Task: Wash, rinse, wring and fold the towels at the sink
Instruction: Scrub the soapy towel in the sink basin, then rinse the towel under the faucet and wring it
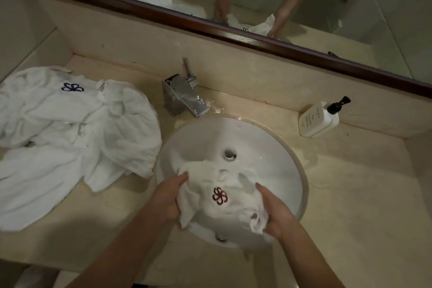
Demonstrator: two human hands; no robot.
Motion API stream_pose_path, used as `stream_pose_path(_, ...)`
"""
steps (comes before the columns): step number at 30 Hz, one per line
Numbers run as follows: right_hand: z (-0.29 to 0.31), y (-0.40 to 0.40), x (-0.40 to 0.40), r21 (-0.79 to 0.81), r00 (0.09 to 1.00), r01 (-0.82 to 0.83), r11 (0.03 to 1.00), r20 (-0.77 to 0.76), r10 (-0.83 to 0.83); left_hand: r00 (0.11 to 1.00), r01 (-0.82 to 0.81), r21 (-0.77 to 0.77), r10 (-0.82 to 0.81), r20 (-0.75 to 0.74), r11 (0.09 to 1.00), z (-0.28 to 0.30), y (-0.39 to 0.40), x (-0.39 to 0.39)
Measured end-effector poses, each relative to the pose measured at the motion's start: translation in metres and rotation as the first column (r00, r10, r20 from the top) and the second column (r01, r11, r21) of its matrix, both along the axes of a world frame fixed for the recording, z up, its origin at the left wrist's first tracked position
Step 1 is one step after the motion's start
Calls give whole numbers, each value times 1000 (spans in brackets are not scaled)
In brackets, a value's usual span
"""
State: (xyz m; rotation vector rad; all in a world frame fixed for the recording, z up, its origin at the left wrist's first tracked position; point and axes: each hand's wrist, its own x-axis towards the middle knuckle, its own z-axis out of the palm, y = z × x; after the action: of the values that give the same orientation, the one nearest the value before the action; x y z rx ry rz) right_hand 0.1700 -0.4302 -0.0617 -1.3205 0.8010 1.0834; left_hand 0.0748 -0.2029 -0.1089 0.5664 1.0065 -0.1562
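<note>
A small white towel (217,184) with a dark red flower logo is bunched over the near half of the round white sink (275,147). My left hand (167,196) grips its left edge. My right hand (277,211) grips its right edge and lower corner. Both hands hold the towel above the basin, with the logo facing up between them. A pile of crumpled white towels (77,133), one with a dark blue flower logo, lies on the counter left of the sink.
A square chrome faucet (184,97) stands behind the sink, with no water visible from it. A white soap bottle with a black pump (319,120) sits at the back right. The beige stone counter (362,194) extends right. A dark-framed mirror (257,40) runs along the back wall.
</note>
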Motion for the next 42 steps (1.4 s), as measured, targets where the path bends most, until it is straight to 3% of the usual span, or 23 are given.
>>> stream_pose_path(2,17,22,24,-276,910,-166,947,328,255,1000,-19,79,19,-3,997,-5,3,9)
stream_pose_path(4,35,50,48,-471,711,-220,854,522,471,1000,-7,35,7,-2,999,0,5,17)
stream_pose_path(7,67,96,84,-596,399,-232,769,662,634,997,-53,-39,55,54,998,9,14,35)
stream_pose_path(9,83,130,106,-635,255,-230,737,692,676,992,-100,-82,105,63,992,9,23,46)
stream_pose_path(12,92,181,130,-653,174,-295,698,681,711,978,-157,-92,168,120,983,5,27,57)
stream_pose_path(16,93,238,159,-671,127,-312,673,672,729,960,-268,144,252,120,953,-9,19,59)
stream_pose_path(20,85,277,183,-706,107,-310,637,640,761,946,-302,-13,301,119,953,-13,26,65)
stream_pose_path(24,72,296,196,-780,30,-332,531,554,832,969,-244,58,241,46,968,-9,33,80)
stream_pose_path(27,65,300,204,-796,3,-330,507,536,844,978,-207,73,207,6,976,-15,39,87)
stream_pose_path(29,61,299,209,-803,16,-317,505,528,849,985,-162,119,167,-35,980,-25,43,89)
stream_pose_path(32,57,294,210,-772,103,-341,537,537,837,992,-115,123,121,-41,986,-34,43,89)
stream_pose_path(35,56,275,203,-740,184,-384,553,525,831,986,-36,224,71,-151,974,-30,44,93)
stream_pose_path(38,49,226,183,-547,447,-398,737,586,676,973,6,303,64,-222,953,-34,40,98)
stream_pose_path(40,22,168,163,-399,685,-399,826,468,558,977,43,386,41,-209,922,-32,36,102)
stream_pose_path(42,-8,111,133,-272,861,-337,901,297,412,986,67,424,4,-165,903,-36,32,104)
